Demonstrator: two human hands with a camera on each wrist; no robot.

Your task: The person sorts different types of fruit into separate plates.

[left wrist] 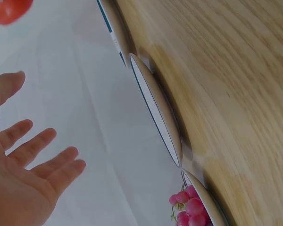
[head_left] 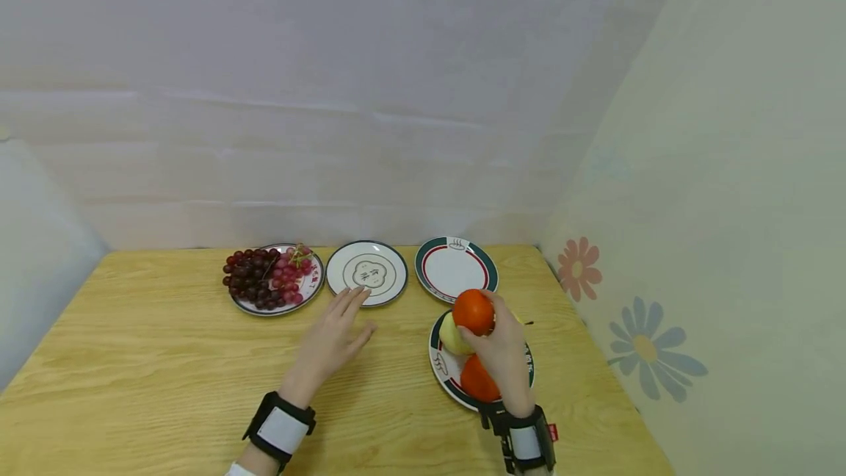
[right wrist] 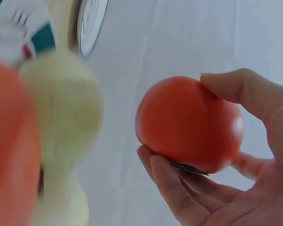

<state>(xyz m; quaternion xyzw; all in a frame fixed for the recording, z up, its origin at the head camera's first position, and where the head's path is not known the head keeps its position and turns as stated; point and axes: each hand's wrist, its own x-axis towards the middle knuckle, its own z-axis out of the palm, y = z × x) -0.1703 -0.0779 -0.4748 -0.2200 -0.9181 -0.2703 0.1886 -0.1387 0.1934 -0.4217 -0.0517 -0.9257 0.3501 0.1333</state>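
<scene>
While the right hand point(head_left: 507, 355) grips the tomato point(head_left: 474, 312), thumb on one side and fingers curled round the other, the fruit is held above the near plate point(head_left: 441, 379); the right wrist view shows it apart from its neighbours. The step in hand is judged to be a carry; whether off this plate or onto it cannot be told. Either way, the next move probably calls for a steady hold, a path clear of the fruit beneath, and a gentle release, since a round tomato may roll.

On the near plate lie a second red fruit point(head_left: 479, 380) and pale fruit point(head_left: 453, 336). Behind stands the green-rimmed plate point(head_left: 456, 274); leftward follow the white plate point(head_left: 394, 272) and the grapes point(head_left: 253, 278) on their dish point(head_left: 313, 289). The left hand point(head_left: 327, 344), fingers extended, holds nothing.

Hidden or unclear: the right hand covers part of the near plate, so the pale fruit cannot be surely counted; the right wrist view blurs them and crops the second red fruit. The left wrist view cuts off the tomato and most grapes.
</scene>
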